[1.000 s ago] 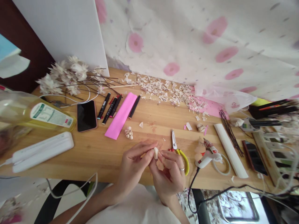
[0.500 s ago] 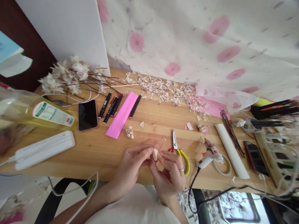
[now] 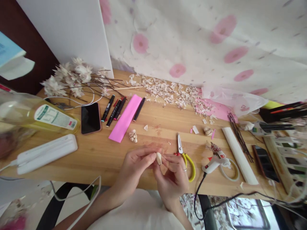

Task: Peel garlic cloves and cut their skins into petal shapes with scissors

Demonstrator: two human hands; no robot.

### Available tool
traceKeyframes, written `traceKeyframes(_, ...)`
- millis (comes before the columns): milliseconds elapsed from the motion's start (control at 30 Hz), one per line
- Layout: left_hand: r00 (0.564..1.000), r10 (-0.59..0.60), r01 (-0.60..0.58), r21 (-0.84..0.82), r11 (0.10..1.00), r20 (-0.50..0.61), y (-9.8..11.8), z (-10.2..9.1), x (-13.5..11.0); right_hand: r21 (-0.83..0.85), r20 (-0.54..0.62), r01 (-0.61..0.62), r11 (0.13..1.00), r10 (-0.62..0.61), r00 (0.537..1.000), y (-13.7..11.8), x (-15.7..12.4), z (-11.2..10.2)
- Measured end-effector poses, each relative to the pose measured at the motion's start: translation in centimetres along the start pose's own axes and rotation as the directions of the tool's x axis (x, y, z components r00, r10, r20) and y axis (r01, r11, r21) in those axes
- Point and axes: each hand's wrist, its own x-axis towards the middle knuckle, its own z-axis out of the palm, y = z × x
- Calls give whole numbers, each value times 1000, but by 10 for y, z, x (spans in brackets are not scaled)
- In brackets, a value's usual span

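Both my hands meet over the near edge of the wooden table (image 3: 100,153). My left hand (image 3: 135,171) and my right hand (image 3: 174,177) pinch a small cream-white petal piece (image 3: 159,158) between their fingertips. A ring shows on a finger of my right hand. Yellow-handled scissors (image 3: 184,153) lie just right of my hands. A small cluster of white petals (image 3: 132,136) lies on the table in front of my left hand.
A white glue gun (image 3: 214,162) with a black cord lies at the right. A pink paper strip (image 3: 125,117), markers (image 3: 112,110), a phone (image 3: 90,118), white paper flowers (image 3: 69,80), a bottle (image 3: 38,115) and a white case (image 3: 46,153) fill the left. Petal scraps (image 3: 172,92) litter the back.
My hands stay together on the petal piece and have shifted only slightly; my fingertips have turned it a little. Nothing else on the table has moved.
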Motion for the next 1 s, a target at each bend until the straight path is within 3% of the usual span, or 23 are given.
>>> traceKeyframes(633, 999, 53, -53, 41, 998, 3, -4, -2, 3, 31, 7, 69, 997, -69, 998, 1, 4, -1)
traceKeyframes(800, 1000, 1, -1, -19, 1000, -4, 0, 1, 2, 26, 13, 100, 995, -100, 995, 0, 3, -1)
traceKeyframes(1000, 996, -72, 70, -45, 997, -56, 4, 2, 3, 31, 22, 44, 999, -44, 999, 1, 0, 0)
